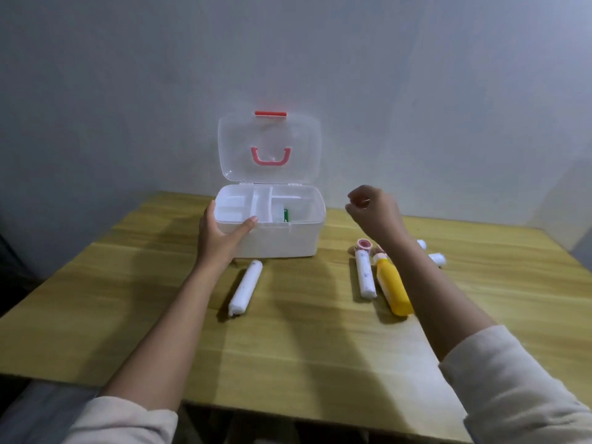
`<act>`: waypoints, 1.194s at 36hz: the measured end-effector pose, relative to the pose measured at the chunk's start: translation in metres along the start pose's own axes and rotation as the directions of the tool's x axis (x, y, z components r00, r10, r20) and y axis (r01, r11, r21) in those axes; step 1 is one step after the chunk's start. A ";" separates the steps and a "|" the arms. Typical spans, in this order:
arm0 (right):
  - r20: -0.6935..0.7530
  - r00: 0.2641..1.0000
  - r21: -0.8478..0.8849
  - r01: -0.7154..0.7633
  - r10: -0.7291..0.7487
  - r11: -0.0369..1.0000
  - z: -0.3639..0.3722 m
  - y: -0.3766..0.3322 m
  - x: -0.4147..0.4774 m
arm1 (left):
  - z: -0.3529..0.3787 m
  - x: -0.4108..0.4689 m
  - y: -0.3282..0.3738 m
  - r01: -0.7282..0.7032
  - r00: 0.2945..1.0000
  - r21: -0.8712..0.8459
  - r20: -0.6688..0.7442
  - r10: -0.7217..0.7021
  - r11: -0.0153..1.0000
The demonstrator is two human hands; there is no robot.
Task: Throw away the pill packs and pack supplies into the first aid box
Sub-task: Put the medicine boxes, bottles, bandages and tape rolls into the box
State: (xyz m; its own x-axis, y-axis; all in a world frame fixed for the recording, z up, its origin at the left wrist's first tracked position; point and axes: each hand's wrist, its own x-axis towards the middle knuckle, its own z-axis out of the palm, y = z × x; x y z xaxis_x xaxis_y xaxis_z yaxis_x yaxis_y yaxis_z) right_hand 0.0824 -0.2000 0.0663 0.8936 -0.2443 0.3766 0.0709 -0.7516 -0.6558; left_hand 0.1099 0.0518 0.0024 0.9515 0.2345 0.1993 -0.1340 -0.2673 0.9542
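Note:
The translucent first aid box (288, 238) stands open on the wooden table, its lid (269, 145) with a pink handle upright against the wall. A small green item (286, 215) lies in one tray compartment. My left hand (219, 233) grips the box's front left corner, thumb over the rim. My right hand (373, 211) hovers to the right of the box, fingers curled, nothing visible in it. A white roll (246, 288) lies in front of the box. To the right lie another white roll (365, 277), a yellow bottle (394, 290) and a pink tape roll (364, 244).
Two small white rolls (437, 258) lie at the right, partly hidden behind my right forearm. The table (288, 347) butts against a grey wall, and its front edge runs near my elbows.

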 end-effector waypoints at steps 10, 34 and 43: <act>0.152 0.938 -0.343 -0.246 0.312 0.906 -0.004 0.057 -0.063 | -0.001 -0.003 0.005 0.016 1.000 0.066 0.006 -0.017 0.998; -0.363 0.931 0.279 0.084 0.025 0.957 -0.032 -0.029 -0.010 | -0.001 -0.001 0.000 0.006 1.000 0.013 0.002 -0.006 1.000; -0.102 0.984 0.303 0.172 -0.147 0.938 0.033 -0.070 0.011 | -0.002 -0.002 0.003 0.017 1.000 0.000 0.010 -0.017 1.000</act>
State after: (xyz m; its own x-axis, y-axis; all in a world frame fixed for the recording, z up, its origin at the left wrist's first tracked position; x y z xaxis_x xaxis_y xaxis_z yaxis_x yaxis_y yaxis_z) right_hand 0.1017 -0.1302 0.0949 0.8237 -0.1920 0.5336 0.3539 -0.5612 -0.7482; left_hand 0.1072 0.0525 0.0058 0.9564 0.2292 0.1812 -0.1181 -0.2638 0.9573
